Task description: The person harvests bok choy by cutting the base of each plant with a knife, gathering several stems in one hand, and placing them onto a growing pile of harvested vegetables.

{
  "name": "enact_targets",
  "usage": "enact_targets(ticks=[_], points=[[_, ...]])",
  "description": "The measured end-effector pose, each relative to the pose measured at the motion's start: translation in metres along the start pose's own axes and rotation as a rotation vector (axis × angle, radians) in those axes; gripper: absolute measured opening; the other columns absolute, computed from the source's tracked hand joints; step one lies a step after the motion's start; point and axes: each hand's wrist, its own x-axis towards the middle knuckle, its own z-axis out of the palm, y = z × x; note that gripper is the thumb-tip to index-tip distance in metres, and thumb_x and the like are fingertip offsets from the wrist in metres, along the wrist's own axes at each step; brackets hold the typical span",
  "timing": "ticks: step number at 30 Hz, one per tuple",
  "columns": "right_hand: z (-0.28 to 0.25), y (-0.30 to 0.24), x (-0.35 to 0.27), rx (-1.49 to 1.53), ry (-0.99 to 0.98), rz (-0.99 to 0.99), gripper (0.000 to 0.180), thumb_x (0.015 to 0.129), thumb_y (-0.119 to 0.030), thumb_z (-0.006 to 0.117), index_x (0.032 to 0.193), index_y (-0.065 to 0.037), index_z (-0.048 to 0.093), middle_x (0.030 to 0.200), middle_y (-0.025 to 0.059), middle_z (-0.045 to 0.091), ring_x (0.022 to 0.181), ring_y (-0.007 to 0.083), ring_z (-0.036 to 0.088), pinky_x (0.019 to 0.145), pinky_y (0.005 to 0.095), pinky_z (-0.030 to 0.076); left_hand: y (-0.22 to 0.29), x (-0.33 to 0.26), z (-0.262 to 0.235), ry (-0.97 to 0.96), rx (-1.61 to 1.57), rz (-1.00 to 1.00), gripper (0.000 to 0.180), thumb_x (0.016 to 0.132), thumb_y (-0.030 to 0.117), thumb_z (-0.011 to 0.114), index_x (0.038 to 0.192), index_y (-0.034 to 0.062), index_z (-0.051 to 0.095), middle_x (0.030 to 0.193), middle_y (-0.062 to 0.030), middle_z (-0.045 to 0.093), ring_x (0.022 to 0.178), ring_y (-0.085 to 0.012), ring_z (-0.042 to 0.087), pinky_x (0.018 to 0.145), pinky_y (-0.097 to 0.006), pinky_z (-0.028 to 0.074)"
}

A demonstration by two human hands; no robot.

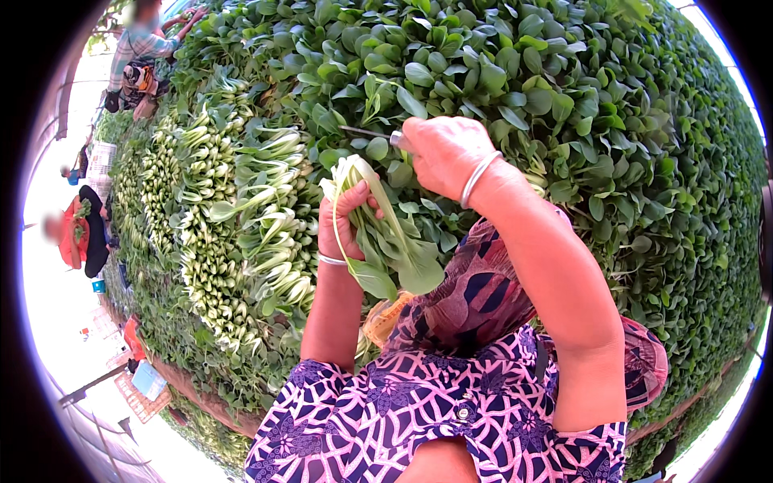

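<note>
Left hand [345, 221] is clamped round a cut bok choy [378, 241], white stem end up, leaves hanging down, its long axis near upright. Just right and above, the right hand [447, 153] is closed on a knife [366, 131], blade pointing left over the stem end, wrist bent.

Before me, a planted bed [612, 145] densely covered with standing green leafy plants. On its left part lie rows of cut white-stemmed greens [241, 217], packed touching one another.
</note>
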Motion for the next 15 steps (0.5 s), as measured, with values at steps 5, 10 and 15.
enact_targets(ticks=[5,10,15], points=[[-0.021,0.027,-0.018,0.246,0.357,0.026,0.019,0.081,-0.019,0.067,0.084,-0.004,0.055,0.074,0.0167,0.061,0.075,0.0394,0.061,0.068,0.0469,0.048,0.003,0.005,0.0,0.021,0.144,0.151,0.027,0.083,0.006,0.069,0.106,-0.0038,0.061,0.081,-0.0103,0.064,0.062,-0.0181,0.06,0.057,-0.029,0.05],[-0.049,0.087,-0.057,0.524,0.261,0.192,0.026,0.076,-0.018,0.072,0.072,0.0,0.053,0.062,0.0093,0.051,0.058,0.0218,0.05,0.059,0.0372,0.043,0.004,0.033,0.007,0.024,0.192,0.312,0.031,0.083,-0.004,0.067,0.113,-0.0018,0.059,0.084,-0.0104,0.067,0.067,-0.0183,0.063,0.062,-0.03,0.052],[-0.089,0.124,-0.142,0.572,0.228,0.493,0.019,0.08,-0.015,0.07,0.081,0.0,0.059,0.064,0.0029,0.05,0.059,0.0122,0.045,0.056,0.0315,0.04,-0.017,0.059,0.062,-0.136,0.422,0.376,0.037,0.079,-0.011,0.068,0.111,0.0028,0.057,0.1,-0.0047,0.065,0.086,-0.0133,0.064,0.079,-0.027,0.054]])
